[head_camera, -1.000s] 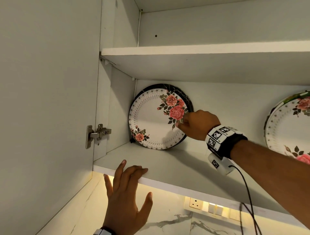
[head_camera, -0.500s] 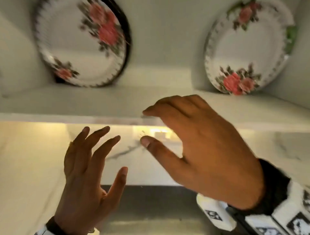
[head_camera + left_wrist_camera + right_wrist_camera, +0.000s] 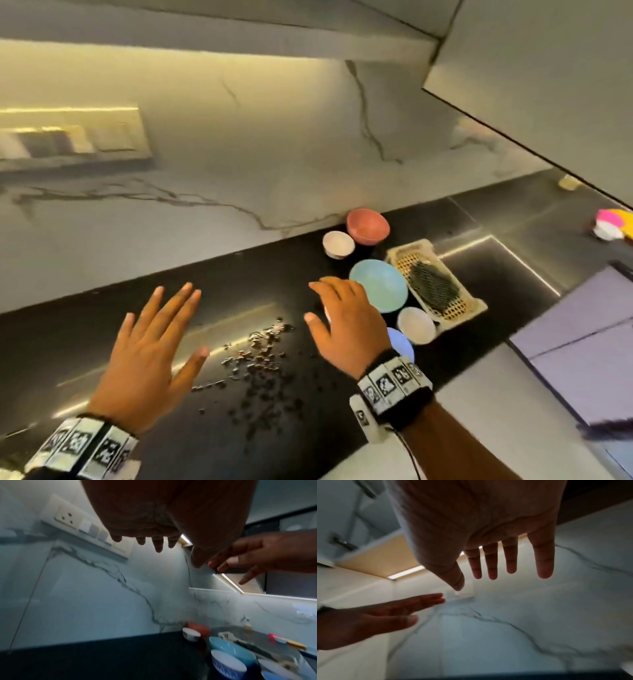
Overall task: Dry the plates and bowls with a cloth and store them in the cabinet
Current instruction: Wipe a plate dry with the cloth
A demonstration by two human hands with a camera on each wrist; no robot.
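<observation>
Both hands hover empty above the black counter (image 3: 239, 274). My left hand (image 3: 150, 346) has its fingers spread; my right hand (image 3: 342, 322) is relaxed, just left of the bowls. A light blue bowl (image 3: 380, 284) sits beside its fingers, a pink bowl (image 3: 368, 226) and a small white bowl (image 3: 338, 244) stand by the wall, another white bowl (image 3: 416, 324) and a blue-patterned bowl (image 3: 400, 342) lie nearer, the latter partly hidden by my wrist. In the left wrist view the blue-patterned bowl (image 3: 228, 665) and light blue bowl (image 3: 229, 647) sit low right. No cloth shows.
A woven tray (image 3: 435, 284) with a dark mesh scrubber lies right of the bowls. Water drops (image 3: 257, 356) dot the counter between my hands. An open cabinet door (image 3: 548, 85) hangs at upper right. A switch panel (image 3: 75, 137) is on the marble wall.
My view dropped from the cabinet shelf to the counter. The right hand left the floral plate standing on the shelf, and both hands came down, empty, over the counter.
</observation>
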